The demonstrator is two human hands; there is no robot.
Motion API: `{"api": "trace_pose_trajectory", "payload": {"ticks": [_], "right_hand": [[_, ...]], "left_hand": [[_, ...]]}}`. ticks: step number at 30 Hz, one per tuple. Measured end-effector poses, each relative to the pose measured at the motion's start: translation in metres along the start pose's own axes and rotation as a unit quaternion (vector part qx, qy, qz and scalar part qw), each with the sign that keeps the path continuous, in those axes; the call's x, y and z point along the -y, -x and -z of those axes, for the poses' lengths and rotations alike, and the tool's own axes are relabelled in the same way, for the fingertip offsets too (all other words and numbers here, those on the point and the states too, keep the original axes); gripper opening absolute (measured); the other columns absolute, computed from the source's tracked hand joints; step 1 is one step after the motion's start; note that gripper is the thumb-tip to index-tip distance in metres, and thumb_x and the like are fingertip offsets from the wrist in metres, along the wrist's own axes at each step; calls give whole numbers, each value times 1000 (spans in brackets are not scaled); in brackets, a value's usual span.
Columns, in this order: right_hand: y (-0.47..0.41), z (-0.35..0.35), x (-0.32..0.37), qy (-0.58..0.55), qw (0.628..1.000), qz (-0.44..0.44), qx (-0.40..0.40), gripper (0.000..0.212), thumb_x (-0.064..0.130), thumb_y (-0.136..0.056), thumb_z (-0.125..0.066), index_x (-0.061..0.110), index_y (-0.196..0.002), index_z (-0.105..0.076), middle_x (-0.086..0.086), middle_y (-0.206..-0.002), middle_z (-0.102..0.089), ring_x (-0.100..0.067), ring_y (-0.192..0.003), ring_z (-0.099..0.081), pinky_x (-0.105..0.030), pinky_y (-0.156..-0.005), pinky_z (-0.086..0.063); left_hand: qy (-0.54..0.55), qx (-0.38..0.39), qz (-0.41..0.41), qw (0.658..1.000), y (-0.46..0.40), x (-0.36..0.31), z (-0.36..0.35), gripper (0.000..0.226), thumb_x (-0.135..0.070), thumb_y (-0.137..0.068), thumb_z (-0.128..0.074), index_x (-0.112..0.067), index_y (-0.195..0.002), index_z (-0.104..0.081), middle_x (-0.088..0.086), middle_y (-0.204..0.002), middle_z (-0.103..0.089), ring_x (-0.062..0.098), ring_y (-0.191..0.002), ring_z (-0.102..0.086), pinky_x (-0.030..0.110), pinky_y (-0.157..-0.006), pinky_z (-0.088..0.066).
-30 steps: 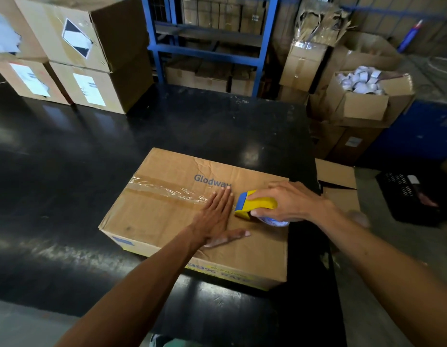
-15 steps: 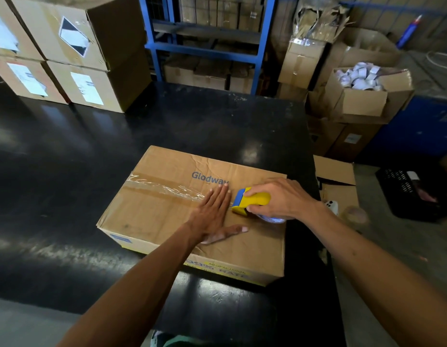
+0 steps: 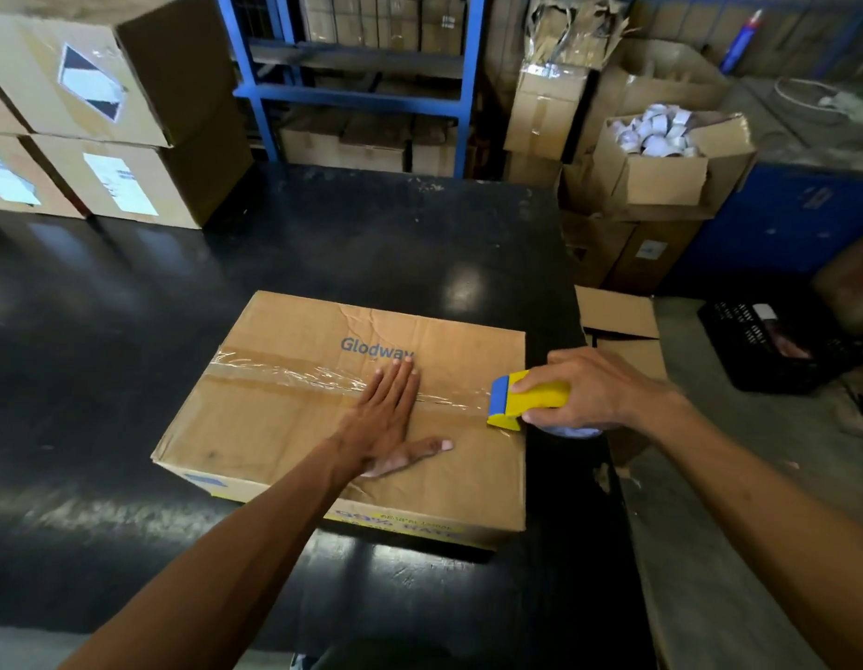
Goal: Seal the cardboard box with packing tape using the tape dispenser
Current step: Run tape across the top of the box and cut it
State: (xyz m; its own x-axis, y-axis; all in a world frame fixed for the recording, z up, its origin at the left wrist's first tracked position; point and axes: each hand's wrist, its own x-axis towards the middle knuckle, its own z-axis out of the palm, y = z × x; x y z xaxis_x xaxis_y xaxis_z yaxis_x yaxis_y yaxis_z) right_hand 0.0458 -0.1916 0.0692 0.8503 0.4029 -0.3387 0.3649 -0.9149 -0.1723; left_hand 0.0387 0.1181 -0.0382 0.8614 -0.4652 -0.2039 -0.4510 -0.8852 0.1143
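A brown cardboard box (image 3: 284,427) printed "Glodway" lies flat on the black table (image 3: 129,331). A strip of clear packing tape (image 3: 294,377) runs along its centre seam from the left edge to the right edge. My left hand (image 3: 391,413) presses flat on the box top, fingers spread over the tape. My right hand (image 3: 589,394) grips the yellow and blue tape dispenser (image 3: 521,401) at the box's right edge, its blue blade end touching the tape. The tape roll is mostly hidden under my palm.
Stacked labelled cartons (image 3: 105,128) stand at the table's back left. A blue metal shelf (image 3: 352,89) is behind the table. To the right are an open box of white rolls (image 3: 661,157), a flattened carton (image 3: 618,316) and a black crate (image 3: 778,345) on the floor.
My right hand has pulled the dispenser rightward from the box's middle to its right edge, laying more tape along the seam. My left hand has stayed pressed on the box.
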Motion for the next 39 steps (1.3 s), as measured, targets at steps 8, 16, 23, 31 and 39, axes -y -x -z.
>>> {"api": "trace_pose_trajectory", "payload": {"ticks": [8, 16, 23, 31, 39], "right_hand": [[0, -2, 1, 13, 999, 6, -31, 54, 78, -78, -52, 52, -126, -54, 13, -96, -44, -10, -88, -46, -28, -68, -35], [8, -9, -6, -10, 999, 2, -42, 56, 79, -79, -50, 54, -129, -51, 15, -93, -39, -7, -83, -41, -28, -69, -31], [40, -5, -40, 9, 1000, -13, -23, 56, 81, -77, -49, 59, -128, -47, 9, -101, -48, -10, -88, -46, -27, -71, -34], [43, -33, -36, -1, 999, -33, -14, 55, 75, -80, -54, 55, -131, -49, -1, -119, -52, -18, -103, -50, -34, -85, -41], [36, -30, -28, 104, 992, 38, -55, 64, 79, -78, -32, 50, -131, -52, 4, -100, -49, -13, -76, -47, -30, -62, -33]], "left_hand": [[36, -23, 35, 998, -17, -82, -6, 143, -103, -59, -2, 3, -155, 10, 23, -163, 19, 33, -150, 24, 51, -123, 9], [23, -26, 45, 998, -14, -81, -4, 141, -104, -63, -9, 0, -156, 9, 19, -164, 18, 28, -151, 24, 50, -123, 6], [30, -7, 45, 999, -12, -79, -1, 140, -104, -63, -12, -1, -155, 16, 16, -163, 25, 26, -149, 28, 49, -123, 7], [29, 15, 41, 999, -16, -82, 4, 137, -104, -64, -14, -6, -155, 18, 20, -161, 28, 32, -148, 30, 55, -122, 9], [84, 11, 145, 986, -43, -125, 0, 103, -82, -81, 10, -11, -156, 16, 29, -159, 25, 45, -144, 31, 71, -112, 14]]}}
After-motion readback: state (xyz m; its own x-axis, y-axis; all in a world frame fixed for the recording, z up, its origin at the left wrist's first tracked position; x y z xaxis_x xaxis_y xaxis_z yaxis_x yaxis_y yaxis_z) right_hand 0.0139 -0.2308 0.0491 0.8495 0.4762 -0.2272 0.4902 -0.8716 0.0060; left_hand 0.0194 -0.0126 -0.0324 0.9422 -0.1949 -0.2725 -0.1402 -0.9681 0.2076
